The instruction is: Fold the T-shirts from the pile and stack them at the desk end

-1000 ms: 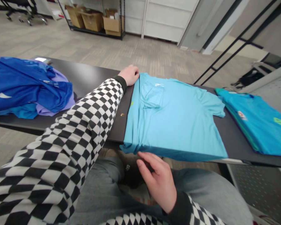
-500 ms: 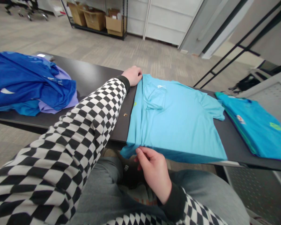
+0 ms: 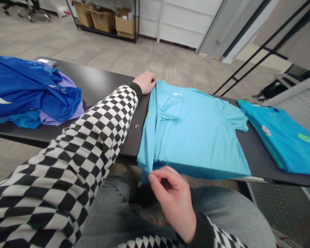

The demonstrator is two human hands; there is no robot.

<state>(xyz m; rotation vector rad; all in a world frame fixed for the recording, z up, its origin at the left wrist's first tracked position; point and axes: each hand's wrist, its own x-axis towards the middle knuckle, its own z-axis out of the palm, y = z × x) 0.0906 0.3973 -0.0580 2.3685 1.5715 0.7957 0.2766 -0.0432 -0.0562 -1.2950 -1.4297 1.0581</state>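
Observation:
A light blue T-shirt (image 3: 196, 127) lies spread on the dark table, its left side folded inward with one sleeve laid over the body. Its near edge hangs over the table's front edge. At the far left corner of the shirt, my left hand (image 3: 145, 82) is closed on the fabric, its fingertips partly hidden. Close to my lap, my right hand (image 3: 173, 196) pinches the near end of the folded edge between thumb and forefinger. The other sleeve points out to the right, unfolded.
A heap of blue and purple clothes (image 3: 36, 93) sits at the table's left end. Folded blue-green shirts (image 3: 286, 137) are stacked at the right. Beyond the dark table (image 3: 98, 82), cardboard boxes (image 3: 102, 20) stand on a low shelf. A black metal frame (image 3: 263, 51) rises behind the right side.
My right hand has drawn the near end of the folded edge toward me, and the fabric there is straighter. My left hand stays at the far corner.

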